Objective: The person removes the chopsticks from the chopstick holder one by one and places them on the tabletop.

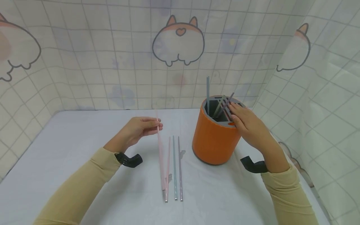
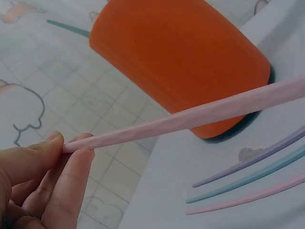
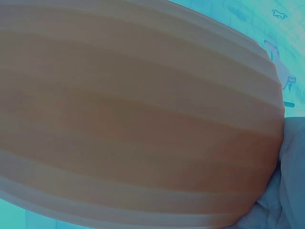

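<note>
Left hand pinches pink chopstick; tip points away

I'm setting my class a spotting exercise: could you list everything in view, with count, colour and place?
Held stick: one, pink, pinched in the left hand
Loose sticks: three, pink, blue and purple, side by side on the table
Pot: one, orange with grey top, standing on the table
Sticks in the pot: at least three, blue, green and purple
Table: one, white, beneath everything
Backdrop: white with grey grid and cartoon animals, behind and beside the table
Straps: two, black, at the wrists
Sleeves: two, tan, on the forearms
Left hand: one, holding the pink stick
Right hand: one, on the pot's rim
</note>
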The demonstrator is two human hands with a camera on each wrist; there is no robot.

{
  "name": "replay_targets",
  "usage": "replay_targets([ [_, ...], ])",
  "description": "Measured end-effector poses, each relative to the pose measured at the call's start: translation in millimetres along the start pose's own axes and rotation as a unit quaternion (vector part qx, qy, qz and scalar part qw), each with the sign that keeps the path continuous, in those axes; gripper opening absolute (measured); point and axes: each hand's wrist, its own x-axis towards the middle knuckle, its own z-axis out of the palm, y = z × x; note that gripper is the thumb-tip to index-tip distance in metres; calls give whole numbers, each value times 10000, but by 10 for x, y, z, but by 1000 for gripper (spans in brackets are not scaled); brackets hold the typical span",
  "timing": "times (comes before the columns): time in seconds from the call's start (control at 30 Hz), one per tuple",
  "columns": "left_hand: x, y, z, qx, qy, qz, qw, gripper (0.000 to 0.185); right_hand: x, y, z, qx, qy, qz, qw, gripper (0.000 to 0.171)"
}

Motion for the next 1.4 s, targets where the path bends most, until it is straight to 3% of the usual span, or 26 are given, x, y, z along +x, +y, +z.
replay_targets([
  [0.23, 82, -225, -27, 406, 48, -471, 9981, 41, 15, -2, 16, 20, -12, 8, 10000, 52],
  [0.43, 139, -404, -34, 236, 14, -714, 9972, 46, 31, -1, 21, 8, 3, -23, 10000, 52],
  [0.73, 219, -604, -45, 400, -32, -790, 9961, 43, 26, 16, 29, 37, 31, -79, 10000, 51],
  [1.23, 273, -785, 37, 605, 334, -790, 9945, 35, -23, 15, 5, 37, 88, -84, 9999, 51],
  [1.4, 299, -823, 61, 948, 402, -912, 9905, 33, -47, 21, 0, 56, 122, -89, 9999, 51],
])
